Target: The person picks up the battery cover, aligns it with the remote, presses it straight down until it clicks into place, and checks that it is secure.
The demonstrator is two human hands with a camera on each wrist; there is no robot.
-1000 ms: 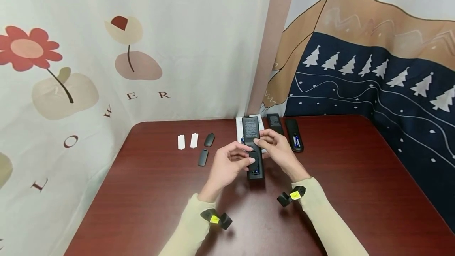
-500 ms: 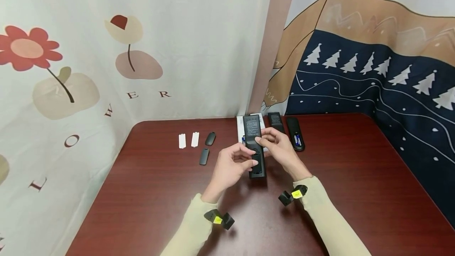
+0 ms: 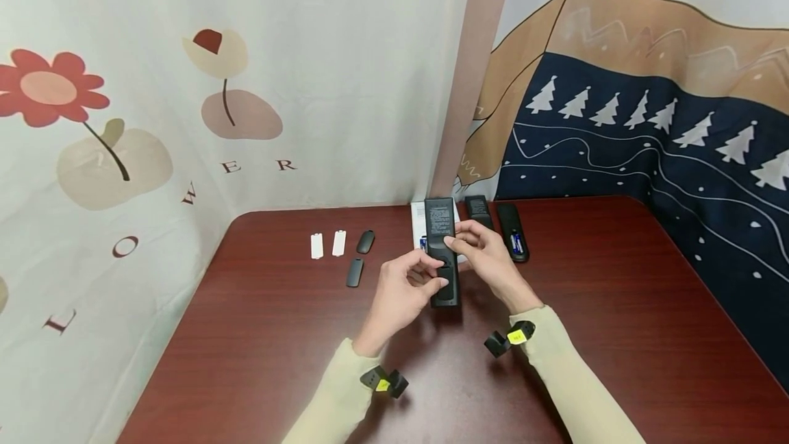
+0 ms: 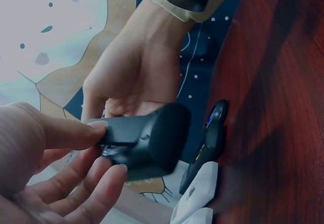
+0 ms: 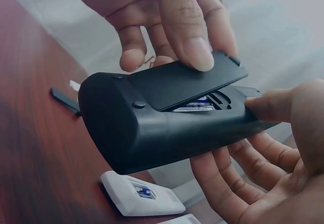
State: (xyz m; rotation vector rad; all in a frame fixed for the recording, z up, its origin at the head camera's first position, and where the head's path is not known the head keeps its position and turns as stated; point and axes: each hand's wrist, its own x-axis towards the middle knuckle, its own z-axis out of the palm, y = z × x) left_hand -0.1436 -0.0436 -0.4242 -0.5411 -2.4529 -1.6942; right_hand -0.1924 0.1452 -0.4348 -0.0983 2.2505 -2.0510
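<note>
A black remote control (image 3: pixel 440 218) is held back side up above the table, its lower end towards me. My right hand (image 3: pixel 487 262) grips it by the sides, thumb on the back and fingers beneath. My left hand (image 3: pixel 401 290) pinches a black battery cover (image 5: pixel 177 89) between thumb and fingers. In the right wrist view the cover's near end meets the remote's end, while its other end is tilted up from the compartment. Blue batteries (image 5: pixel 197 105) show in the gap beneath it. The left wrist view shows the cover (image 4: pixel 121 131) under the left thumb.
Behind the held remote lie white remotes, one (image 5: pixel 147 198) with batteries in its uncovered compartment. Two black remotes (image 3: pixel 477 210) (image 3: pixel 511 231) lie to their right. On the left are white covers (image 3: pixel 317 246) (image 3: pixel 339 242) and dark covers (image 3: pixel 366 242) (image 3: pixel 355 272).
The cover in my left hand has shifted slightly towards the remote's lower end, and the batteries once seen below it in the head view are now hidden. The right hand keeps its grip.
</note>
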